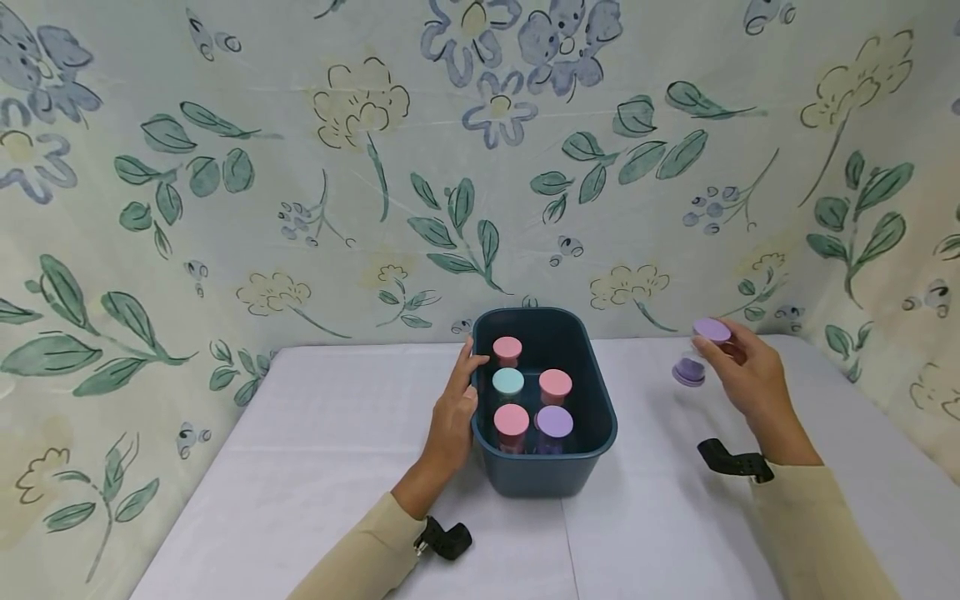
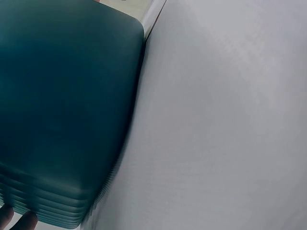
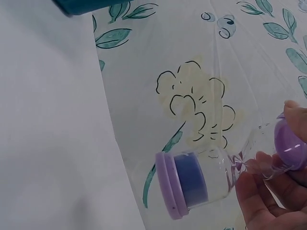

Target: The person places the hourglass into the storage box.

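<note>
My right hand (image 1: 750, 379) pinches a small sand timer (image 3: 214, 175) with lilac end caps and a clear waist, raised and tilted to the right of the bin. Its bulb beside the lower cap holds purple sand; the right fingers grip the waist and the upper end. With my left hand (image 1: 452, 408) I hold the dark teal bin (image 1: 540, 477) at its left wall, one finger reaching over the rim. Two left fingertips (image 2: 25, 223) lie against the ridged outside. Inside the bin stand several timers, with pink caps (image 1: 555, 385), a mint cap (image 1: 507, 382) and a lilac cap (image 1: 555, 422).
A white cloth (image 1: 352, 433) covers the table under the bin. Behind it hangs a floral curtain (image 1: 420, 275), close to the table's back edge. Black camera mounts (image 1: 444, 539) sit at both wrists.
</note>
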Tool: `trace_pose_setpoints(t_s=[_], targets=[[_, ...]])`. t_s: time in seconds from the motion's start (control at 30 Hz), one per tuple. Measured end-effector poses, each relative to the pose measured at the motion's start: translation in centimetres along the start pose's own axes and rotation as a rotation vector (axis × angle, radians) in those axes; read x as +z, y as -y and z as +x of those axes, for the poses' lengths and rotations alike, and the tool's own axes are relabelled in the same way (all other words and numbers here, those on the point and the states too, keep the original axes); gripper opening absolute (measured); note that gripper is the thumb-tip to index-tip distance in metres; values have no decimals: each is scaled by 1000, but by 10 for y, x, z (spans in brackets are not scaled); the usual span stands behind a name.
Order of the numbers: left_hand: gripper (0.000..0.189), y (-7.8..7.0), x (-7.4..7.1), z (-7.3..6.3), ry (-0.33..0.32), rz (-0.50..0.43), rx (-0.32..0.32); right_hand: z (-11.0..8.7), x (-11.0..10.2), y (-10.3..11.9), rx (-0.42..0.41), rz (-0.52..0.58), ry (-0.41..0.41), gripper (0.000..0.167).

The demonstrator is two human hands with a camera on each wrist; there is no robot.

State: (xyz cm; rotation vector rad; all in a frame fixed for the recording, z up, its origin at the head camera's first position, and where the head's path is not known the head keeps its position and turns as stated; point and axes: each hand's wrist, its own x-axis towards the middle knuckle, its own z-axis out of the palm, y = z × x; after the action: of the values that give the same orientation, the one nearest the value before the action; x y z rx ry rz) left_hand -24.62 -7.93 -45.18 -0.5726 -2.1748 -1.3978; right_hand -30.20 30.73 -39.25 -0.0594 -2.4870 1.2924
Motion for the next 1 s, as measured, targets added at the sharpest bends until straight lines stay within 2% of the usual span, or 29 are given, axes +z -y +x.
trace_pose_setpoints(t_s=[0.3,0.6,0.87,1.0], targets=[[48,0,-2,1,-6,19,-3,-1,7,10,-43,31,6,65],[48,1,-1,-1,0,13,-13,0,9,20,-26,79,51,70],[47,2,1,1,0,7,4,3,8,45,-98,95,102,71],[46,1,1,2,-3,-4,5,2,11,57,-142,112,124,64]])
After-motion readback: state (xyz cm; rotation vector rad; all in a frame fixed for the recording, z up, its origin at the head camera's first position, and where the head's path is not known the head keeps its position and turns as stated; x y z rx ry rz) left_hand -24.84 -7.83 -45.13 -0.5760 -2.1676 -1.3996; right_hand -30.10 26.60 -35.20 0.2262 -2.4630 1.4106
